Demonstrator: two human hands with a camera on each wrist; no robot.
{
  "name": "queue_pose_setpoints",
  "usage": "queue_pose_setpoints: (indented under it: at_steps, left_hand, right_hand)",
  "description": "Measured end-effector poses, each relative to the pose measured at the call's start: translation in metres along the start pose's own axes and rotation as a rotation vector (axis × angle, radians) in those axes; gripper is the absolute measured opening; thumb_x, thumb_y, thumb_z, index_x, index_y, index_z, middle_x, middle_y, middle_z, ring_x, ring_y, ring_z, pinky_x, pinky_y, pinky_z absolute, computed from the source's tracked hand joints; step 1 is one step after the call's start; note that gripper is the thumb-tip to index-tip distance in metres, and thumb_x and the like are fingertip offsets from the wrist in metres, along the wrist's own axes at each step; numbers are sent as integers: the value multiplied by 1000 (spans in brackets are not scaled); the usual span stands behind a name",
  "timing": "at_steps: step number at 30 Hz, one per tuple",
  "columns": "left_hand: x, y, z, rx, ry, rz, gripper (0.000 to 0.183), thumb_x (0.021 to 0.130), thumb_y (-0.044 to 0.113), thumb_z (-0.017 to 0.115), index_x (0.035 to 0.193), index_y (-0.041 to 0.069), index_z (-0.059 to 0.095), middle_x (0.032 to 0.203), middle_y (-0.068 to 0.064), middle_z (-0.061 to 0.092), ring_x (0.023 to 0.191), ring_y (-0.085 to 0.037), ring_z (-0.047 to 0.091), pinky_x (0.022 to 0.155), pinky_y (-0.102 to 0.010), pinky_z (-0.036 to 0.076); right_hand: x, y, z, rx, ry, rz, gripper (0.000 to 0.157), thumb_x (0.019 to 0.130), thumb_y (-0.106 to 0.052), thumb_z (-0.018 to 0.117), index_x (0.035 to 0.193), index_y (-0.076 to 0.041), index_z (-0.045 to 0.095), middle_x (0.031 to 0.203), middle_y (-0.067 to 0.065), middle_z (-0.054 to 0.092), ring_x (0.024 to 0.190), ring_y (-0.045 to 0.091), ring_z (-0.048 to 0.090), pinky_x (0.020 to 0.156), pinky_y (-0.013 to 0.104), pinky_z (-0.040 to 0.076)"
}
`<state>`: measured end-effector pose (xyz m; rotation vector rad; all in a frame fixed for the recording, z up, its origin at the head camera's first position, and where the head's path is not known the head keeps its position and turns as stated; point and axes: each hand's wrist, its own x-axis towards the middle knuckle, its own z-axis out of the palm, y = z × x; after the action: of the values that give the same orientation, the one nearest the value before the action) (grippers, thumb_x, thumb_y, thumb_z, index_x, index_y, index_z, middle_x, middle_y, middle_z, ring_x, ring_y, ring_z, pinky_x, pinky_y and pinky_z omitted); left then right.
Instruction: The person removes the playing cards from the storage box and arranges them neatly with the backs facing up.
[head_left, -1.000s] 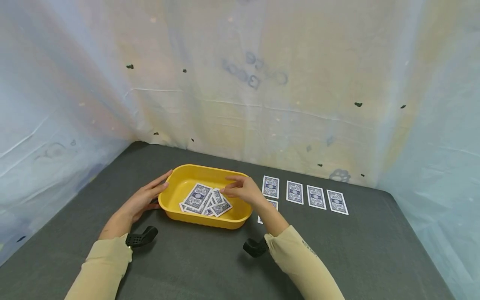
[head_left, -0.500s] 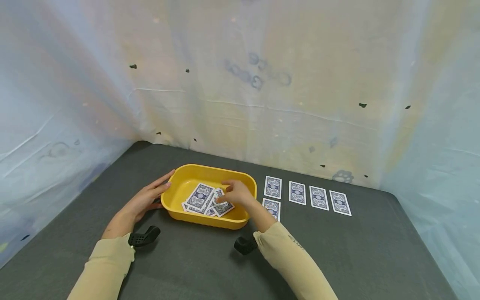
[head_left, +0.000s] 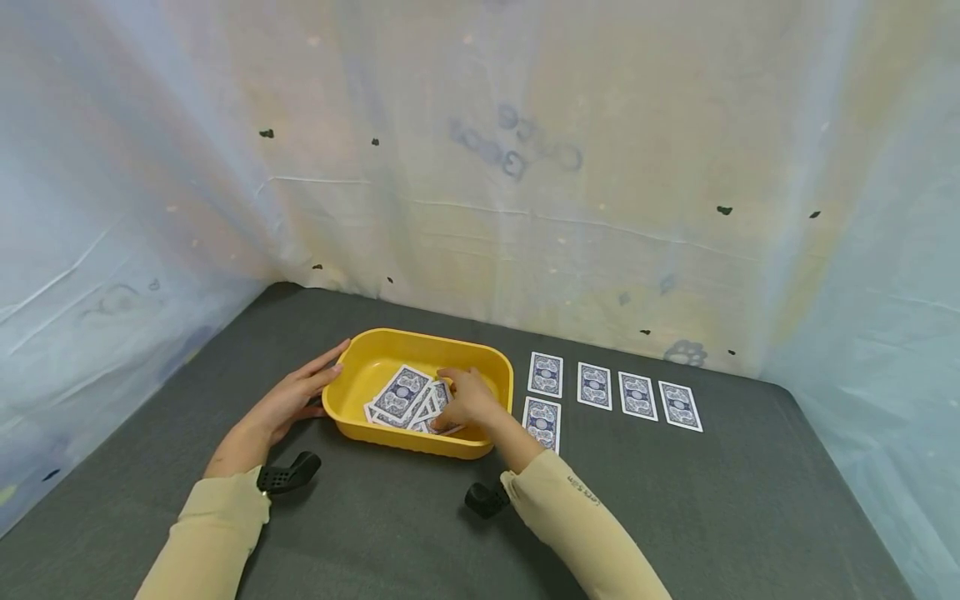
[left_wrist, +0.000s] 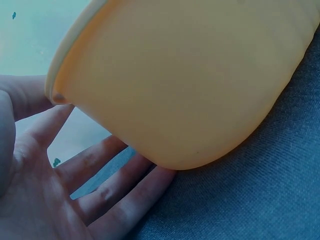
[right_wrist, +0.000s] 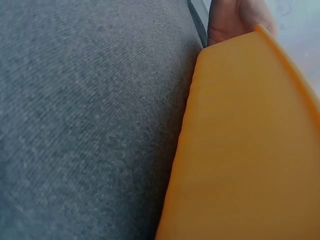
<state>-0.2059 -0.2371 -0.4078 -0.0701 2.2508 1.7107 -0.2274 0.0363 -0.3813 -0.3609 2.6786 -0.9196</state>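
A yellow plastic basin [head_left: 352,367] holds a loose heap of playing cards [head_left: 401,392], their blue patterned backs up. At its left end is my left hand [head_left: 291,400]. In the left wrist view the thumb of that hand [left_wrist: 35,165] reaches the rim, and its fairly straight fingers spread beneath the basin's end wall [left_wrist: 175,90]. My right hand [head_left: 474,400] reaches down inside the basin at the right side of the heap. Its thumb and fingers stand apart over a card [head_left: 442,393], which they partly cover. The basin wall hides this hand from the right wrist view.
Right of the basin, a row of several face-down cards [head_left: 595,386] lies on the dark grey cloth table [head_left: 735,500]. One more card [head_left: 542,423] lies in front of the row's left end. A pale printed curtain [head_left: 480,208] hangs behind and along both sides.
My right hand has moved left and lower into the basin, onto the right part of the heap, its thumb and fingers spreading apart. The left hand keeps its place at the basin's end.
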Motion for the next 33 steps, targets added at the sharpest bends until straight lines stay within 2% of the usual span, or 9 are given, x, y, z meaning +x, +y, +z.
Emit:
queue_pose_setpoints:
  at_steps: [3,5,8,16,22,26,33]
  left_hand:
    - [0,0,0,0,2,-4,68,97,53,45,154,35,12,163,-7,5,143,-42,19,104,-59,35]
    - [1,0,1,0,4,-9,68,97,53,45,154,35,12,163,-7,6,143,-42,19,105,-60,34]
    - [1,0,2,4,10,-14,68,97,54,45,154,36,12,162,-7,6,143,-42,20,105,-59,35]
    - [1,-1,2,8,14,1,68,97,53,45,154,36,12,162,-7,6,143,-42,20,104,-58,36]
    - [1,-1,0,6,7,-7,68,96,55,45,153,37,12,163,-8,5,143,-42,19,105,-59,35]
    - [0,-1,0,4,-4,-3,67,97,53,45,153,38,11,163,-8,3,144,-43,17,106,-59,33]
    - [1,0,0,0,0,-17,65,99,51,44,153,38,11,163,-8,3,144,-43,16,107,-61,32]
  right_hand:
    - [0,0,0,15,10,14,73,68,-9,85,135,-13,56,112,15,63,100,27,54,82,34,46]
    - [-1,0,-1,30,23,21,70,69,-7,83,134,-14,57,106,14,62,87,24,53,71,29,44]
    - [-2,1,-4,55,47,17,68,70,-4,81,134,-13,57,103,13,62,81,21,51,64,25,42]
    - [-10,0,-15,131,102,-3,71,73,4,75,137,-12,52,107,16,61,84,23,54,70,30,53]
    - [-14,1,-22,184,148,-48,74,72,7,72,140,-13,50,104,16,62,81,22,57,64,27,53]
    - [-18,4,-27,223,182,-72,69,73,6,71,137,-12,53,100,14,62,80,21,58,64,26,53]
    - [-28,12,-36,300,239,-62,59,78,-1,73,133,-11,56,104,14,60,87,25,59,76,32,55]
